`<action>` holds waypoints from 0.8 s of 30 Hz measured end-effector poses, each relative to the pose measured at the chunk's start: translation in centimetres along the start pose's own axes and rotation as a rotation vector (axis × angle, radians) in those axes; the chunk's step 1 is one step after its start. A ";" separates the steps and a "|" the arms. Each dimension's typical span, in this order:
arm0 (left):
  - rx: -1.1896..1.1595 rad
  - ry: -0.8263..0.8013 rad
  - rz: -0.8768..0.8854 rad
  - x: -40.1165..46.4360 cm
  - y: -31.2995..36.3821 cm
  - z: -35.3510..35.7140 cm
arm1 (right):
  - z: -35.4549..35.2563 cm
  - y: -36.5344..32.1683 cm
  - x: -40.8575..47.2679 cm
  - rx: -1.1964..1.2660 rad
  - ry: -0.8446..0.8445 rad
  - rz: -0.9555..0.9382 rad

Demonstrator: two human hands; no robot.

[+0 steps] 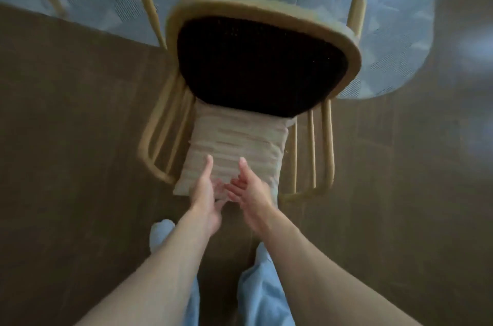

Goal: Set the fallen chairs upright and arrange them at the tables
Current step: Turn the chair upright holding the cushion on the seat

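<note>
both hands reach forward side by side over the near edge of a cushion point(234, 149); the left hand point(204, 189) has its fingers straight and loosely spread, thumb up; the right hand point(249, 191) is cupped open with the palm turned inward, fingers relaxed; neither plainly grips anything, and whether the fingertips touch the cushion is lost in the blur; the cushion lies against the chair point(256, 59), between its curved side rails; the chair has a pale frame and a dark woven panel ringed by that frame, and its legs run away toward the top of the view; whether it lies on its back or stands cannot be settled from this angle; it straddles the edge of a blue patterned rug point(386, 53) and the brown floor point(66, 125); no table shows clearly; the step in hand looks like coming to this chair to deal with it, cushion first; the next move calls for a firm hold on the frame, one hand to each side rail, so the chair can be tipped without the loose cushion sliding off
</note>
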State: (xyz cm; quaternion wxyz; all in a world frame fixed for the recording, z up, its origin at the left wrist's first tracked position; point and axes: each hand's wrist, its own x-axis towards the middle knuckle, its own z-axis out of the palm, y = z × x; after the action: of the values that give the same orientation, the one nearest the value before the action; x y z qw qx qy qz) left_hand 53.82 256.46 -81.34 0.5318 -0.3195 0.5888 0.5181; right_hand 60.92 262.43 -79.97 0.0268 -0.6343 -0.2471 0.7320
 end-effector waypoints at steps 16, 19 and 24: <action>-0.068 0.096 -0.160 22.1 -12.3 -8.0 | -5.1 16.5 20.6 0.423 0.041 0.279; -0.089 0.047 -0.123 24.8 -12.8 -7.1 | -6.0 17.0 23.5 0.510 -0.010 0.200; -0.181 -0.073 -0.050 28.9 -13.9 -6.6 | -7.4 18.0 27.3 0.600 -0.088 0.090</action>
State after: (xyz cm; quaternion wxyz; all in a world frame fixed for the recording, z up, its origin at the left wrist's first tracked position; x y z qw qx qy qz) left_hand 58.12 251.63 -113.40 0.5347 -0.3615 0.5117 0.5671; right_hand 67.51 258.75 -112.62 0.1698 -0.5759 0.0078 0.7997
